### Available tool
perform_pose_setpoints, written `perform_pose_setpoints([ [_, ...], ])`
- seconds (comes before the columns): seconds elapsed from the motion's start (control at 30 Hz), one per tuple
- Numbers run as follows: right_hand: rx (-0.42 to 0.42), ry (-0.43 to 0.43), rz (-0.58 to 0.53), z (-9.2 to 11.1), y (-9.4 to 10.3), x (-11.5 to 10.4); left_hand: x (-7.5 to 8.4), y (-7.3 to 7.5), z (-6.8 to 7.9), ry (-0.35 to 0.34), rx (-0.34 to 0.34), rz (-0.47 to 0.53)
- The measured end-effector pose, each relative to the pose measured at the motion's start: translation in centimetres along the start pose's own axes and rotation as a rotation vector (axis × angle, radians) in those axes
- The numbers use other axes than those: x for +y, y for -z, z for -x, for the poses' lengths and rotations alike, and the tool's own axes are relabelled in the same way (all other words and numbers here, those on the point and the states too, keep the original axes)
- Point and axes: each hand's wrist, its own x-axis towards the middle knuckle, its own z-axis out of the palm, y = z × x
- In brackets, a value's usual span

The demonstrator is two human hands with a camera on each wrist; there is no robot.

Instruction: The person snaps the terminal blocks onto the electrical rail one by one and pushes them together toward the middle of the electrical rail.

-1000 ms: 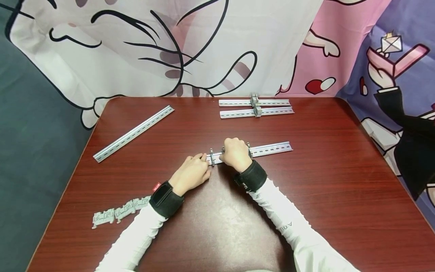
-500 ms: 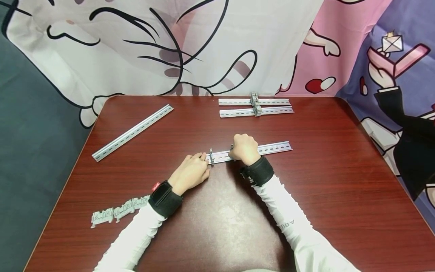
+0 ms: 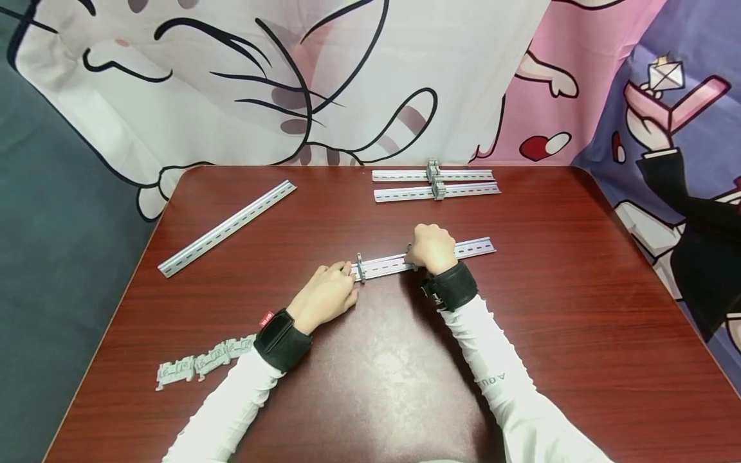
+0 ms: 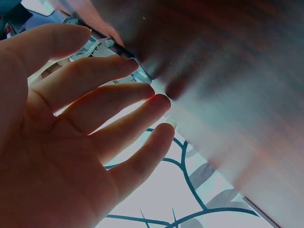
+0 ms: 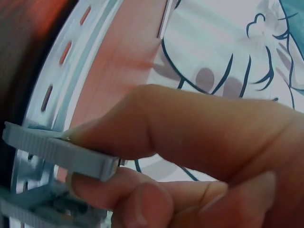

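A slotted metal DIN rail [image 3: 384,265] lies at mid-table in the head view. My right hand [image 3: 433,248] pinches a grey ribbed clip [image 5: 61,153] on it between thumb and fingers. Just past this one, in the right wrist view, a second grey clip [image 5: 42,206] sits on the rail, hidden behind the hand from above. Farther left on the rail stands another thin clip [image 3: 361,267]. At the rail's left end rests my left hand [image 3: 323,297], its fingertips touching it; in the left wrist view its fingers [image 4: 128,114] are loosely extended.
A bare rail [image 3: 228,228] lies slanted at the back left. Two shorter-looking rails [image 3: 399,195] with clips at their middles [image 3: 438,189] lie at the back right. Several pale green terminal blocks [image 3: 176,371] lie beside the left forearm. A printed cloth [image 3: 463,77] hangs behind the table.
My right hand has slid rightward along the rail with the pinched clip, widening its distance from the left clip. The left hand has stayed at the rail's left end.
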Motion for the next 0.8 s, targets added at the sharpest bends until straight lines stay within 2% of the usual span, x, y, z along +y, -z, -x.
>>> perform_pose_setpoints([
  [0.23, 0.011, -0.029, -0.002, -0.2, 0.3, 0.8, 0.0, 0.1, 0.0, 0.0, -0.007, 0.008],
  [0.53, 0.005, -0.052, -0.008, -0.4, 0.5, 0.8, -0.1, 0.1, 0.0, -0.003, -0.004, 0.024],
  [0.7, 0.061, -0.054, -0.023, 0.0, 0.7, 0.6, -0.1, 0.0, 0.0, -0.012, 0.002, 0.019],
  [0.8, 0.116, -0.008, -0.035, 0.7, 0.8, -0.1, -0.1, 0.0, 0.0, -0.014, 0.005, 0.017],
])
